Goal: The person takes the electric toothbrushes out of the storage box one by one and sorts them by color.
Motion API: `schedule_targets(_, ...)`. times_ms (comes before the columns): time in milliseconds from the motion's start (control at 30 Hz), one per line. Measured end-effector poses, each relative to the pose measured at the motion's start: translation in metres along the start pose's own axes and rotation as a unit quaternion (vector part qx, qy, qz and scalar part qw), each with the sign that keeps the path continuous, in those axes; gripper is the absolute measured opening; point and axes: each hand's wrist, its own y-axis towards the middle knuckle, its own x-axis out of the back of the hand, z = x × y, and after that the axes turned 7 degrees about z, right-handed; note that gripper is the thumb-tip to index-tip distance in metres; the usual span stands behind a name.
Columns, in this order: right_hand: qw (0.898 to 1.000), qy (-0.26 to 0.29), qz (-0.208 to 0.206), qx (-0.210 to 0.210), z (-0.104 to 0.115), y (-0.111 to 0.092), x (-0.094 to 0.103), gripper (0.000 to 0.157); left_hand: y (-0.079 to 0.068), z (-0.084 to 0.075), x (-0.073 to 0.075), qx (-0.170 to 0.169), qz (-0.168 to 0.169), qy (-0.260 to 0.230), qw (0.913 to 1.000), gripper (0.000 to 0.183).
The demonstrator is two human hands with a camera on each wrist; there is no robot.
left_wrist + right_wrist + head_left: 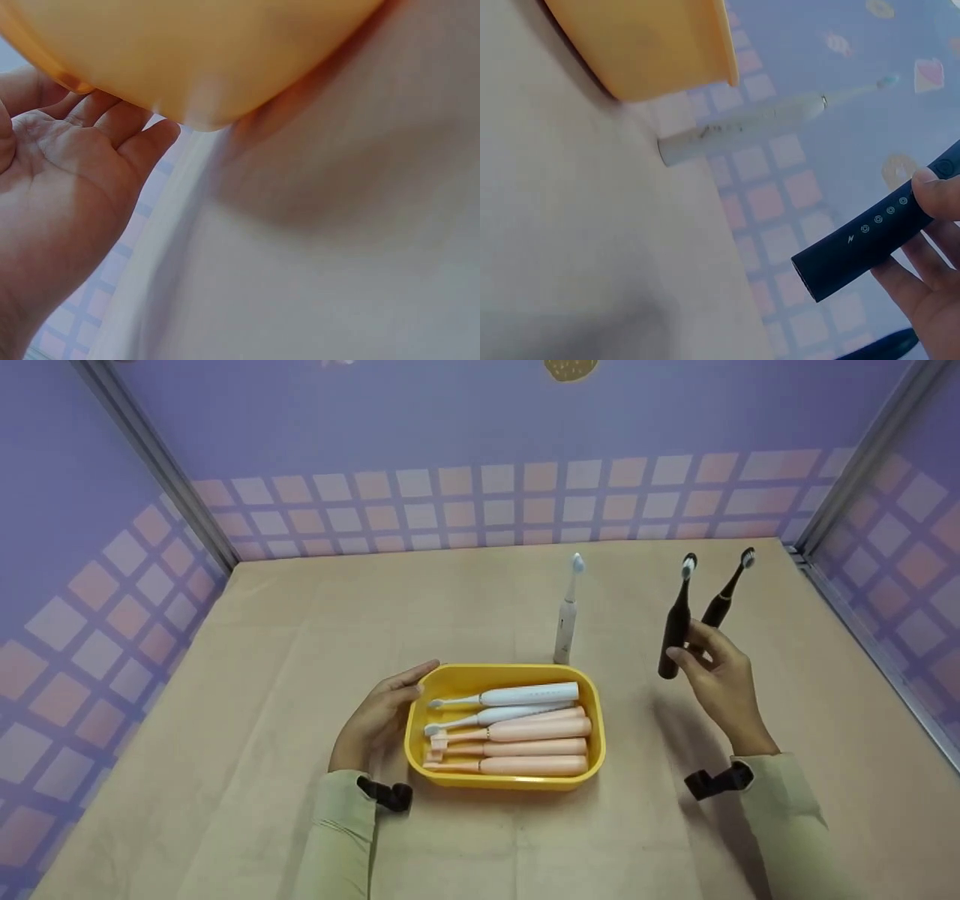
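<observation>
My right hand [724, 682] pinches the handle of a black electric toothbrush [676, 630] between thumb and fingers, brush head up. In the right wrist view, a row of small marks shows on this toothbrush [877, 225]. Another black toothbrush [718, 610] is just behind, its lower handle partly hidden by the fingers. My left hand [379, 716] rests at the back left corner of a yellow bin [504, 783], thumb at the rim and fingers along the outer wall. Inside lie two white toothbrushes [529, 694] and several pink ones [536, 747].
A white electric toothbrush [566, 626] stands upright on the table behind the bin's right part. Beige cloth [360, 607] covers the table. A tile-patterned wall [480, 502] closes the back, and metal posts [847, 480] stand at the corners.
</observation>
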Motion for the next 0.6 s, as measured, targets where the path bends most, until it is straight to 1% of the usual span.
schedule_targets(67, 1.000, -0.002, -0.002, -0.004, -0.004, 0.001, 0.005, 0.038, 0.000, 0.000, 0.000, 0.002, 0.003, -0.002, 1.0000, 0.052)
schedule_targets(167, 1.000, 0.006, -0.003, -0.005, -0.011, 0.003, 0.012, 0.041, 0.000, 0.001, 0.001, -0.003, 0.009, 0.008, 0.9999, 0.053)
schedule_targets(300, 1.000, 0.013, -0.017, -0.007, -0.021, 0.004, 0.020, 0.042, -0.001, 0.003, 0.003, -0.014, 0.018, 0.024, 0.9994, 0.054)
schedule_targets(467, 0.999, 0.012, -0.037, -0.020, -0.031, 0.004, 0.029, 0.041, 0.000, 0.004, 0.004, -0.015, 0.012, 0.041, 0.9990, 0.054)
schedule_targets(600, 0.998, 0.002, -0.049, -0.029, -0.037, 0.003, 0.034, 0.041, 0.000, 0.002, 0.003, -0.011, 0.002, 0.034, 0.9994, 0.053)
